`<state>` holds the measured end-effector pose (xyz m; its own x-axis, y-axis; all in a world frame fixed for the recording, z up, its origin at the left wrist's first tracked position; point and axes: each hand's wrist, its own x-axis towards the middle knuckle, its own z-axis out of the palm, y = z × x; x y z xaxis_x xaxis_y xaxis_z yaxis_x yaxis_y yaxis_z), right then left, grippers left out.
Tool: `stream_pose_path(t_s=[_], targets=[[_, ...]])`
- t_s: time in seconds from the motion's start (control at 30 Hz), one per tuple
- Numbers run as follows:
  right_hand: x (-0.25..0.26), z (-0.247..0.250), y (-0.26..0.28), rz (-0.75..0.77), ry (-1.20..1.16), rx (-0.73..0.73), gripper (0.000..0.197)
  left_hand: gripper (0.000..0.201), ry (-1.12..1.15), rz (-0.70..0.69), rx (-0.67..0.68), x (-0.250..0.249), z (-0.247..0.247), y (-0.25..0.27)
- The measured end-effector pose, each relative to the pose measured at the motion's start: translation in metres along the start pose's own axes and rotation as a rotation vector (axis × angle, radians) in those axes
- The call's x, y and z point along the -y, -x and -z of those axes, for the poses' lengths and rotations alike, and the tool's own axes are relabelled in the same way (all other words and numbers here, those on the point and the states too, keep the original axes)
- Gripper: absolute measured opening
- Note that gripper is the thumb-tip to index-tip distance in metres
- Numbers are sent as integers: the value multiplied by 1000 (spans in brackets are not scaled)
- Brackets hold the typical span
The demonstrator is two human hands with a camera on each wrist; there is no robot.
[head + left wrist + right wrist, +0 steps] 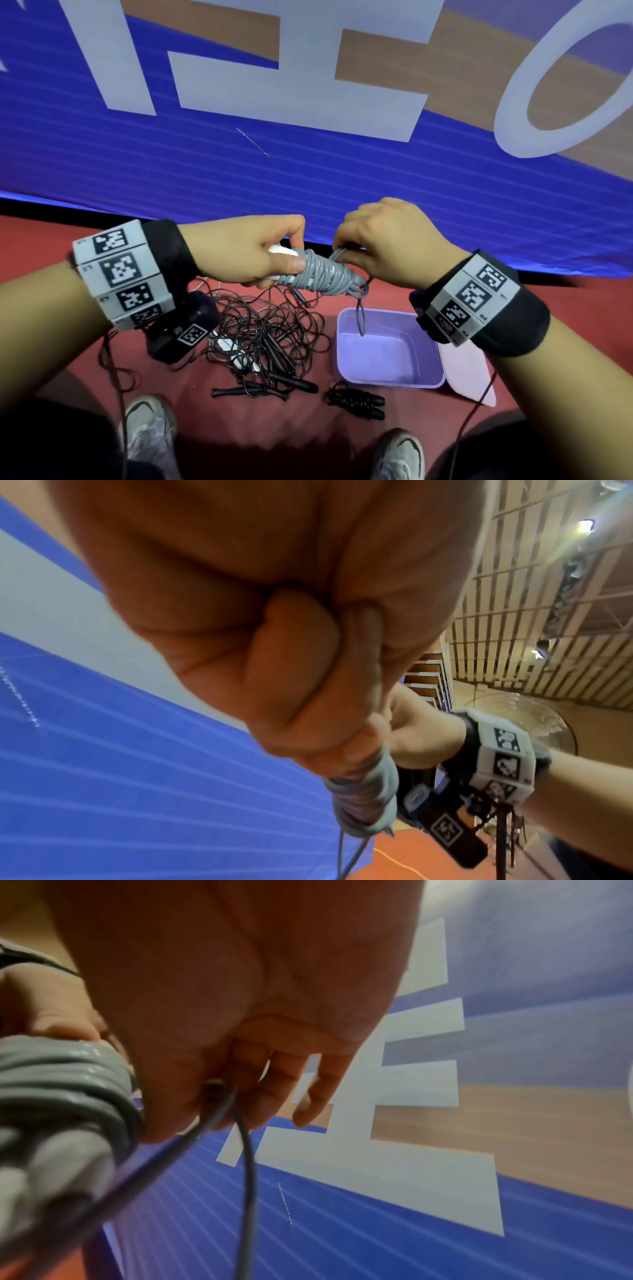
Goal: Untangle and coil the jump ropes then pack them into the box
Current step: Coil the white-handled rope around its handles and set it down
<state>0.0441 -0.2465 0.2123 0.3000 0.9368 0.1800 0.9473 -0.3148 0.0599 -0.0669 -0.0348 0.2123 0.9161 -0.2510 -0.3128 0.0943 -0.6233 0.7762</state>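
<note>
The grey jump rope [317,274], wound round its white handles, is held in the air above the lilac box [388,346]. The left hand [246,253] grips the handle end; the right hand [380,246] pinches the last loop. Tucking that tail snugly under a turn should keep the bundle tight. One grey bundle, one coiled black rope [356,402], one black tangle [270,329] on the floor, one box.
</note>
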Motion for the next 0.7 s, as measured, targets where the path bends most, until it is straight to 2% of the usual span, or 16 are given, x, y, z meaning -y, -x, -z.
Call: stream_pose_path(t_s=[0.07, 0.17, 0.3, 0.53, 0.6, 0.7], targets=[[4, 2, 0, -6, 73, -12, 19, 13, -129, 4, -63, 0, -1, -4], [5, 2, 0, -98, 114, 85, 23, 13, -265, 7, -158, 1, -2, -7], [10, 2, -4, -207, 30, 50, 34, 17, -294, 13, -373, 5, 0, -12], [34, -11, -12, -413, -686, -373, 31, 14, 12, -63, -683, 4, 10, -14], [45, -14, -12, -483, -935, -383, 29, 16, 156, -72, -737, 3, 16, -14], [53, -20, -11, -436, -1185, -360, 22, 15, 375, -114, -738, 1, 21, -13]])
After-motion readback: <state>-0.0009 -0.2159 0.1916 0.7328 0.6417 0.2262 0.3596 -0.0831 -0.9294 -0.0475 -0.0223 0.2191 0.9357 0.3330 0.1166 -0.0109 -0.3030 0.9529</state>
